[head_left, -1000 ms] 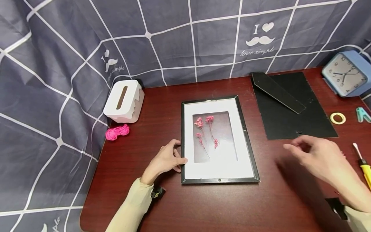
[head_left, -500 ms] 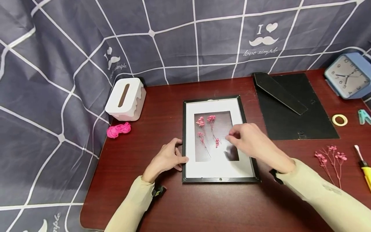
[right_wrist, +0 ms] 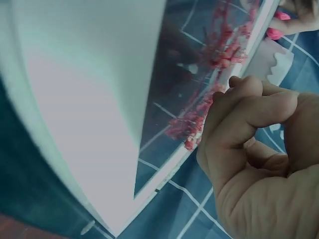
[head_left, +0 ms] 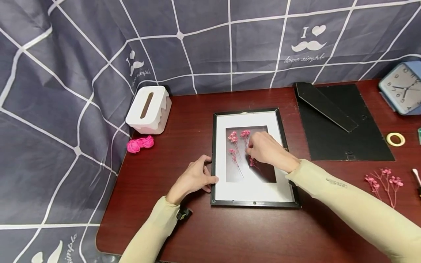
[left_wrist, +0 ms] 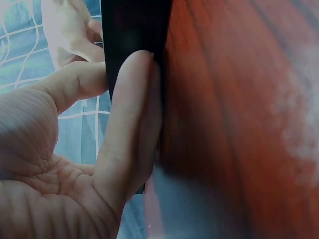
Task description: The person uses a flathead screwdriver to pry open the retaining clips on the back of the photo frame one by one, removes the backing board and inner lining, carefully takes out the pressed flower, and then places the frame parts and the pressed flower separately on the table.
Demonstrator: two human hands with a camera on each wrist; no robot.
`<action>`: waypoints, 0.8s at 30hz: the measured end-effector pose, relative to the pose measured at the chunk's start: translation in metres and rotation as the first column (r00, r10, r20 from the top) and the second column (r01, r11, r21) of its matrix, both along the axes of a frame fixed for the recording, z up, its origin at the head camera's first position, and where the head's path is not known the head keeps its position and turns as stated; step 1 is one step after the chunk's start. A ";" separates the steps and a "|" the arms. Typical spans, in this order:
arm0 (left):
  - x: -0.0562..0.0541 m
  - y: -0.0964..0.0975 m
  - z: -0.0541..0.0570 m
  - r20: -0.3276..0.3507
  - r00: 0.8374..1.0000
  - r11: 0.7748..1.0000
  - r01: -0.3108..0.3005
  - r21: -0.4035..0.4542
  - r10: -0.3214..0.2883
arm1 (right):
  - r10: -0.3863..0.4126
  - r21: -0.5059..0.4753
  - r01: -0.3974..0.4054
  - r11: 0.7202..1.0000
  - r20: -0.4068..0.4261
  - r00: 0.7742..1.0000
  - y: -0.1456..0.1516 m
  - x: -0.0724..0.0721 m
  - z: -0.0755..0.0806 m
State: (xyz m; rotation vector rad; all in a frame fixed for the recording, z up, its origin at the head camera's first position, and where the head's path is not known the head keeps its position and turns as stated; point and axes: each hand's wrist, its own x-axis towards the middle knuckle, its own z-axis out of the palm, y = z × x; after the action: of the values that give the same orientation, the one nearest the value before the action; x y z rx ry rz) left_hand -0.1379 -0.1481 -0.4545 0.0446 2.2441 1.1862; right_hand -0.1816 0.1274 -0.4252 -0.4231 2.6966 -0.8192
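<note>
Left hand (head_left: 192,178): pinches the photo frame (head_left: 230,203), likely steadying it;
Right hand (head_left: 265,148): curled, hold unclear; pink flower sprigs (head_left: 232,137) beside.

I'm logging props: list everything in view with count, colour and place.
picture frame: one, black, with white mat, mid-table
framed flowers: four visible clusters, pink, in frame
loose flowers: count unclear, pink, right
backing board: one, black, back right
clock: one, blue, far right
tape roll: one, pale yellow, right
teal item: one, right edge
tool: one, pale tip, right edge
tissue box: one, white and pink, back left
yarn: one bundle, pink, beside tissue box
table: one, reddish brown, beneath
curtain: count unclear, grey and white, behind
left hand: one, on frame's left edge
right hand: one, over frame
sleeves: two, cream, lower picture
wrist straps: two, dark, at sleeve ends
</note>
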 end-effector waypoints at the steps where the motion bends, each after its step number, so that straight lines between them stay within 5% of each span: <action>1: 0.000 0.000 0.000 -0.001 1.000 1.000 -0.001 0.000 0.001 | -0.005 0.005 0.005 1.000 0.017 1.000 -0.001 -0.002 -0.002; 9: 0.001 0.002 0.001 -0.009 1.000 1.000 -0.007 -0.004 0.007 | 0.000 0.038 -0.003 0.999 0.086 0.996 -0.001 -0.022 -0.028; 13: 0.001 0.002 0.001 -0.005 1.000 1.000 -0.007 -0.004 0.007 | -0.028 0.059 0.018 0.998 0.165 0.986 -0.006 -0.022 -0.018; 20: 0.000 0.001 0.000 -0.003 1.000 1.000 -0.004 -0.006 0.004 | -0.011 0.012 0.010 1.000 0.156 0.988 -0.001 -0.025 -0.028; 24: 0.000 0.002 0.000 0.000 1.000 1.000 -0.010 -0.012 0.010 | -0.057 -0.025 0.062 0.998 0.178 0.982 -0.001 -0.017 -0.008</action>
State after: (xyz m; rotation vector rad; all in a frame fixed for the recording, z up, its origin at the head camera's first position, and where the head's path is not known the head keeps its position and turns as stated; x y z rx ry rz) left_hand -0.1380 -0.1464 -0.4541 0.0287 2.2536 1.1776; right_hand -0.1985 0.1264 -0.4337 -0.2635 2.5462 -0.8717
